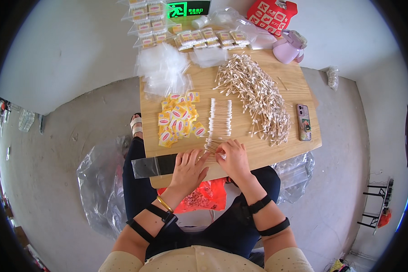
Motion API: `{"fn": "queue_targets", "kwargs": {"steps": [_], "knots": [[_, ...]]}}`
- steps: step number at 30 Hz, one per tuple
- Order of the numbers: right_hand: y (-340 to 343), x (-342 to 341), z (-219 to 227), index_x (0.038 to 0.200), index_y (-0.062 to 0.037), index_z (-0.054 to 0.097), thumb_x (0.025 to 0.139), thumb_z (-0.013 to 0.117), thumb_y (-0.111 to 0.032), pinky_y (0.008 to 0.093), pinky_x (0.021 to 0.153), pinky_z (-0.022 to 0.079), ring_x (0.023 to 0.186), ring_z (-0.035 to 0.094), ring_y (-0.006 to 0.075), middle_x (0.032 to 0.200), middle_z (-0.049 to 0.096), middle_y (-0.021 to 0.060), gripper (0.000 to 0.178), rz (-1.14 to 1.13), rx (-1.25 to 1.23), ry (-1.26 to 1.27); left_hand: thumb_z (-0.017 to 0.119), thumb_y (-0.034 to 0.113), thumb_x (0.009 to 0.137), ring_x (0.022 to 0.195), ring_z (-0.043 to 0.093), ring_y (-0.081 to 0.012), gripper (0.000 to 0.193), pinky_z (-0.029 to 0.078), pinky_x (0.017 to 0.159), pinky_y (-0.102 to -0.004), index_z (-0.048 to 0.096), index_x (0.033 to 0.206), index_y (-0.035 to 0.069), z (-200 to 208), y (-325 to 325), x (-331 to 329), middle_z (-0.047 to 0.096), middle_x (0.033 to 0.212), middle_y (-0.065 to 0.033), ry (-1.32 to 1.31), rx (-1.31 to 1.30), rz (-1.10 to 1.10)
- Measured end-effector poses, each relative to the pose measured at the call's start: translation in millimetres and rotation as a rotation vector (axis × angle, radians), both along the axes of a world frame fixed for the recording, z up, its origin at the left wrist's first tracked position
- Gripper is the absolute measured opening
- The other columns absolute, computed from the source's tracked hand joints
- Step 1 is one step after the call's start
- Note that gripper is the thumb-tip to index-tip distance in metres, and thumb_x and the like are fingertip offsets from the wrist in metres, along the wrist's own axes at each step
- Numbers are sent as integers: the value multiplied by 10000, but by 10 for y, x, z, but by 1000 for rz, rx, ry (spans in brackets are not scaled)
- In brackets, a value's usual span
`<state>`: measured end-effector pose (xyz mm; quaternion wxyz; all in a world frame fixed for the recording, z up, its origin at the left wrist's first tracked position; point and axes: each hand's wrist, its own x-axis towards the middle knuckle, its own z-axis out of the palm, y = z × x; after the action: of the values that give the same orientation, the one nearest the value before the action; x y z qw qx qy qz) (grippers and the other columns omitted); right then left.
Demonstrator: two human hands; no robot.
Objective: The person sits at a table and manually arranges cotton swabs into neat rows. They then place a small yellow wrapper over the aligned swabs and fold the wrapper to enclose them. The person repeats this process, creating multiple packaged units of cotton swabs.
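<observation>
On the far left, clear plastic bottles (26,120) stand by the wall, and a large clear bag (99,190) sags on the grey floor (72,158) beside your bench (240,129). At the bench's left edge lies a dark strip (167,164) with clear film at its outer end. Beyond it you have a heap of yellow cards (179,118), with a stack of clear bags (162,65) further back and filled packets (208,38) along the far edge. A tidy column of cotton swabs (220,117) runs down the middle; to its right spreads the big loose pile of swabs (254,93). A red box (269,17) and a lilac cup (288,47) stand at the far right, your phone (304,122) near the right edge.

Your forearms rise from below, banded with black straps, and your hands meet just short of the column. Your left hand (190,168) is loosely open, palm down, thumb apart, its fingertips at the left ends of a slightly skewed batch of swabs (213,146). Your right hand (233,157) is curled over that batch's right ends, thumb and fingers close together; you can't tell how firmly it grips, since the fingers cover the contact.
</observation>
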<state>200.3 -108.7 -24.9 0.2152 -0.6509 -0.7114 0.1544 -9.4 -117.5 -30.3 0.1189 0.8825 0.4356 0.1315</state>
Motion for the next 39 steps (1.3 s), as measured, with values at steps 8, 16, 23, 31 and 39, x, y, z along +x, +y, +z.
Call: {"fn": "queue_targets", "kwargs": {"steps": [8,16,23,31,39], "knots": [[23,45,46,867,-126,701,820,779,-117,440,882,464,979,641,279,931,663,41,92,18,-36,-37,639,377,1014,1354,469,-299,546,342,1173,-517,544,1508,165,-32,24,-23,516,1433,-106,4,-1,-8],[41,99,15,865,-128,680,813,774,-104,435,864,462,966,637,272,922,647,38,110,28,18,-60,649,391,1009,1365,452,-303,563,337,1174,-531,523,1522,197,-51,31,-124,499,1451,-99,44,-7,-47],[42,65,27,860,-129,676,810,775,-92,428,858,461,947,634,267,910,642,33,117,31,59,-76,669,390,997,1384,436,-298,592,330,1176,-530,518,1524,168,-54,33,-95,487,1466,-98,8,-19,-59],[30,131,11,862,-127,688,817,774,-95,426,862,458,952,641,268,909,653,37,101,20,10,-54,689,373,981,1421,408,-308,641,303,1197,-527,496,1555,162,-76,39,-35,463,1500,-99,-10,17,-48],[110,215,33,854,-127,695,840,764,-111,427,852,451,951,640,266,910,653,39,72,64,-12,-52,667,412,996,1454,390,-316,614,299,1203,-538,516,1550,193,-89,101,-121,453,1533,-103,30,1,-88]]}}
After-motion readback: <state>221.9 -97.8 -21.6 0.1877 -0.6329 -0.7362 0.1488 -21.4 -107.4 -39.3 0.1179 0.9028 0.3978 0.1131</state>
